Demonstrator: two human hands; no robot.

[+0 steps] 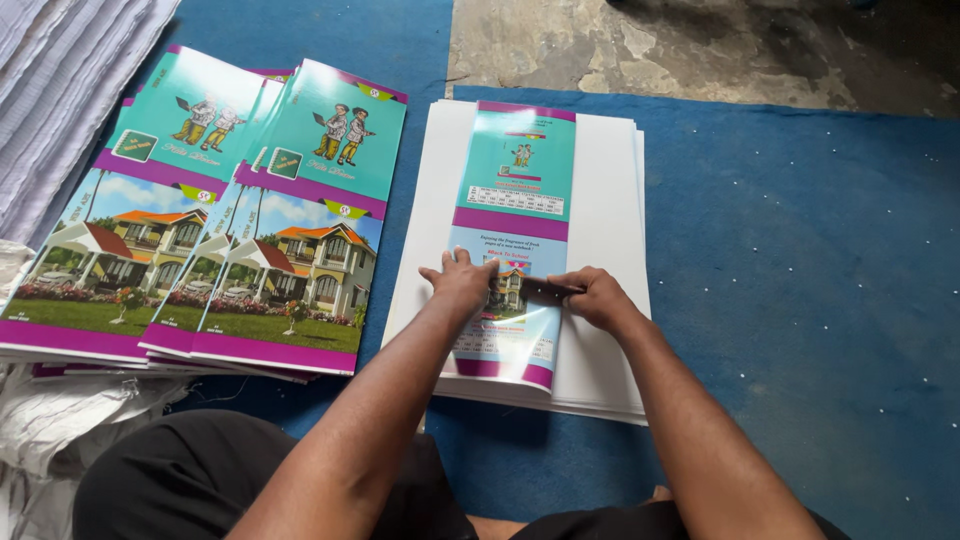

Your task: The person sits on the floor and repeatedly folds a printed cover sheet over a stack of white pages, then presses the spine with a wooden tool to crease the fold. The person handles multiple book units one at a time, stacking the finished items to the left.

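Note:
A narrow glossy cover sheet [513, 200], teal at the top, purple-banded, with a house picture lower down, lies lengthwise on a stack of white paper [605, 200]. My left hand [462, 280] presses flat on the sheet's left edge near the house picture. My right hand [593, 296] is closed on a thin dark stick-like tool [548, 288] laid across the sheet, its tip pointing left toward my left hand. The sheet's near end curls up slightly.
Two overlapping piles of printed covers [210, 210] with cartoon children and houses lie at the left on a blue mat [800, 300]. White sheets [60, 90] are stacked at far left. Bare concrete floor [650, 45] shows beyond. Crumpled white sacking [60, 420] lies near my knee.

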